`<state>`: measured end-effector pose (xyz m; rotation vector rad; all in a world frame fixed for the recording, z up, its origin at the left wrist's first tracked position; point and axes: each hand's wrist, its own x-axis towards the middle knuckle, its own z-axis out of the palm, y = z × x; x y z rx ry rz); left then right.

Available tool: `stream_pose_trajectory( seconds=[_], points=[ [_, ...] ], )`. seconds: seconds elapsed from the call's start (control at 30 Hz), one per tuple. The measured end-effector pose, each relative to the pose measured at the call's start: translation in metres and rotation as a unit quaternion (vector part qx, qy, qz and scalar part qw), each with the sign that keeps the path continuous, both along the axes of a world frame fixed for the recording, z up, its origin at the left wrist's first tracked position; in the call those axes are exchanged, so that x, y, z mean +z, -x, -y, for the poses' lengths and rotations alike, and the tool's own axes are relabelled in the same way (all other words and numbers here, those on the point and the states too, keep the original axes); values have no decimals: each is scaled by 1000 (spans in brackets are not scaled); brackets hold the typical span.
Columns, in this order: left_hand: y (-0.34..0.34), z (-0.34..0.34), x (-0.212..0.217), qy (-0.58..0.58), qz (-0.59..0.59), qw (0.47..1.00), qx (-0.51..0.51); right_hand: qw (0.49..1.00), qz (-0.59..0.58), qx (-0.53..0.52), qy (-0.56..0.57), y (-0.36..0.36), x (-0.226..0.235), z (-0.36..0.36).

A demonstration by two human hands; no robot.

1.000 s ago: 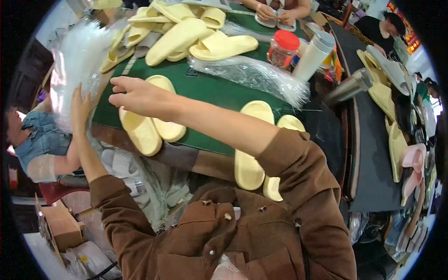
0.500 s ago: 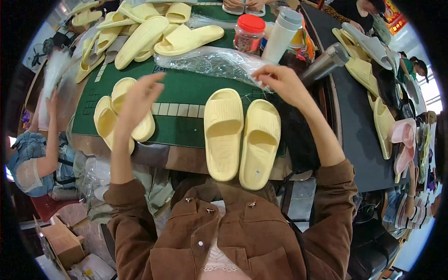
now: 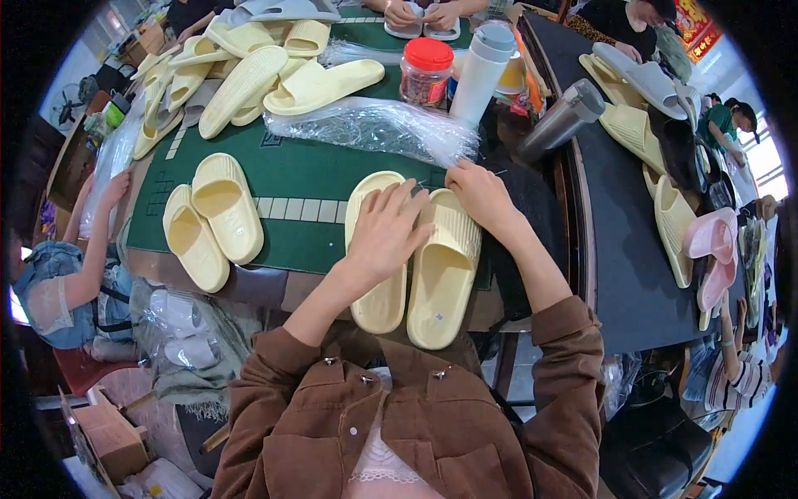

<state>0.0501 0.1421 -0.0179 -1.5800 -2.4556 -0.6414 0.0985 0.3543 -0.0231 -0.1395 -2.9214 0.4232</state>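
In front of me a pair of pale yellow slippers lies on the table, toes pointing away: a left slipper (image 3: 381,303) and a right slipper (image 3: 438,291). My left hand (image 3: 389,229) is laid across the left slipper's strap, fingers apart, tips by the gap between the toes. At the right slipper's toe my right hand (image 3: 485,198) has its fingers curled and pressed together; what they hold, if anything, is hidden. Just beyond, a bundle of clear plastic bags (image 3: 374,125) reaches almost to my right fingers. Another yellow slipper pair (image 3: 229,212) rests to the left.
A heap of yellow slippers (image 3: 241,87) covers the far left. A red-lidded jar (image 3: 426,75), a white bottle (image 3: 480,75) and a steel flask (image 3: 561,121) stand at the back right. More slippers lie on the dark table (image 3: 632,249). Co-workers sit around.
My left hand has swung right, from above the left pair onto the middle pair. My right hand has come down and inward to the right slipper's toe. The view has shifted slightly.
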Motion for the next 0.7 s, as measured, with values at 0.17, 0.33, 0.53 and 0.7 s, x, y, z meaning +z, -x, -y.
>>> stream_pose_trajectory(
  seconds=[0.17,0.33,0.53,0.7],
  points=[
    [16,-13,6,-24,62,998,14,998,-63,-3,-26,-4,1,6],
    [43,-40,13,5,116,993,0,998,-5,-14,-65,-4,-6,2],
    [53,-62,-11,-70,189,978,-57,997,-76,6,15,-1,-1,10],
    [57,-58,-13,-111,262,957,-62,989,-119,36,74,-3,6,19]
  ],
)
